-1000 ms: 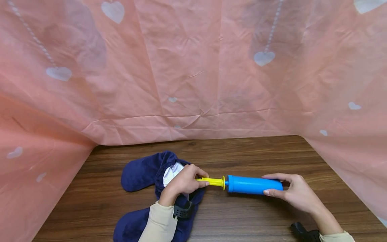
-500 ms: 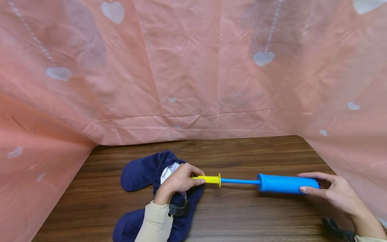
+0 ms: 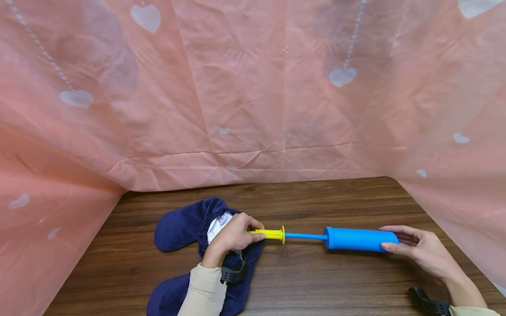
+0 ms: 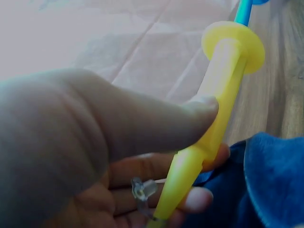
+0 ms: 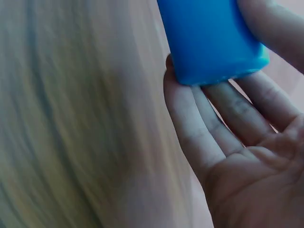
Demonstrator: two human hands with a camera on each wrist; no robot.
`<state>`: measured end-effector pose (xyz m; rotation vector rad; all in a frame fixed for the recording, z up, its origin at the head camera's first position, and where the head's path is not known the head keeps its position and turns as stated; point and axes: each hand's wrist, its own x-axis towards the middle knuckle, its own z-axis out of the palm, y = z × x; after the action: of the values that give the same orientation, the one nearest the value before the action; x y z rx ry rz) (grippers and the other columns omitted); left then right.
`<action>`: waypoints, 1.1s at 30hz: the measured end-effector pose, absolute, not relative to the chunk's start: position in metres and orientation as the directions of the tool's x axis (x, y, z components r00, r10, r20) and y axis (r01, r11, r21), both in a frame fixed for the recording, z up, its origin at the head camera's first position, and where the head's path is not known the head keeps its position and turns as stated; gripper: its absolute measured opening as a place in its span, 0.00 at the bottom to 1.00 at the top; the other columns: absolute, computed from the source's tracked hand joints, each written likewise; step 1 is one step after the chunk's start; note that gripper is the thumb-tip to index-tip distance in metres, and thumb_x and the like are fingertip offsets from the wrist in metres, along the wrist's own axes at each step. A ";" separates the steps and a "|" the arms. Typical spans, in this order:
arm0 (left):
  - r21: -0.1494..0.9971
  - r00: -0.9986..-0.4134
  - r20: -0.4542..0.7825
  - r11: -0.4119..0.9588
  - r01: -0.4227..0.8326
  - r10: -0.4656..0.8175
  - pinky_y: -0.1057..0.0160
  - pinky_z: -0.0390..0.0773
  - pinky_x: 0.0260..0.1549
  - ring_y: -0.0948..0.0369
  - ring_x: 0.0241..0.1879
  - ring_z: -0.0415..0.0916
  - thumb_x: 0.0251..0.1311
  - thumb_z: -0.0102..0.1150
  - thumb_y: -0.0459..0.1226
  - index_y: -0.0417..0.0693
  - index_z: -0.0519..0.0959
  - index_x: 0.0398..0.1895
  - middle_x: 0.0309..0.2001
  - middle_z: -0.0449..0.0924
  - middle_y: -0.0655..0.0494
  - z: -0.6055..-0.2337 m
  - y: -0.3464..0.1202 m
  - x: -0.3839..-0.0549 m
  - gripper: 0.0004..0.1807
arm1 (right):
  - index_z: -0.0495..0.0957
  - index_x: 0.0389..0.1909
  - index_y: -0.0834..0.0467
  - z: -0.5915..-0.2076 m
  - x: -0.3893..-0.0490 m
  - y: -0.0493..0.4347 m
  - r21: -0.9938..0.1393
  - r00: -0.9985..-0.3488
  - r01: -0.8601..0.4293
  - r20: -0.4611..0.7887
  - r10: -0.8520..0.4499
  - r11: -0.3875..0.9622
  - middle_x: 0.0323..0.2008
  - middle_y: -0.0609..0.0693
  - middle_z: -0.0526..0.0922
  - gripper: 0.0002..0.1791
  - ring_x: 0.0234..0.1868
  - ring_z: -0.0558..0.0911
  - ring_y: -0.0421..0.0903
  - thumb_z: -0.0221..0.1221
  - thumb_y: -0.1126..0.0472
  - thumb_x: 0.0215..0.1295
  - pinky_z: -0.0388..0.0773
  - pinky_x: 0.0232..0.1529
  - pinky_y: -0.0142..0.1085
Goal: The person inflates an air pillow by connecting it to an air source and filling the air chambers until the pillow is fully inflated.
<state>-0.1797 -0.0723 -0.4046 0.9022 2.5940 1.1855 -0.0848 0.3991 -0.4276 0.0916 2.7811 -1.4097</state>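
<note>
A balloon hand pump lies level between both hands, its blue barrel [image 3: 357,240] at right and yellow nozzle end [image 3: 272,234] at left. A stretch of thin blue rod [image 3: 304,236] shows between them. My left hand [image 3: 237,237] pinches the yellow end between thumb and fingers. Beside those fingers is a small transparent plastic valve [image 4: 142,190]. My right hand [image 3: 424,254] grips the barrel's far end, thumb on the near side, fingers around the base. Under my left hand spreads a navy U-shaped neck pillow [image 3: 178,226] with a white inner piece [image 3: 218,224] showing through its opening.
Everything is on a dark wood-grain table [image 3: 316,285]. Pink sheeting with white hearts [image 3: 245,101] hangs behind and along both sides. Black camera mounts [image 3: 233,273] are worn at the wrists.
My right hand first drew the blue barrel rightward, exposing a long rod, then brought it slightly back left. My left hand kept its grip on the yellow end, shifting a little left.
</note>
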 end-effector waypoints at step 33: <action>0.615 -0.769 0.192 0.536 0.578 0.609 0.68 0.73 0.34 0.66 0.29 0.70 0.64 0.73 0.32 0.42 0.92 0.37 0.33 0.89 0.52 -0.402 -0.058 -0.176 0.02 | 0.83 0.65 0.59 -0.426 -0.098 0.308 -0.837 -0.999 0.038 -0.026 0.029 0.546 0.56 0.56 0.91 0.27 0.44 0.87 0.30 0.73 0.52 0.69 0.84 0.41 0.32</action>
<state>-0.1758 -0.0580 -0.4017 1.0493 2.7131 1.0609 -0.0980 0.3077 -0.4263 0.0597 2.7538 -1.4921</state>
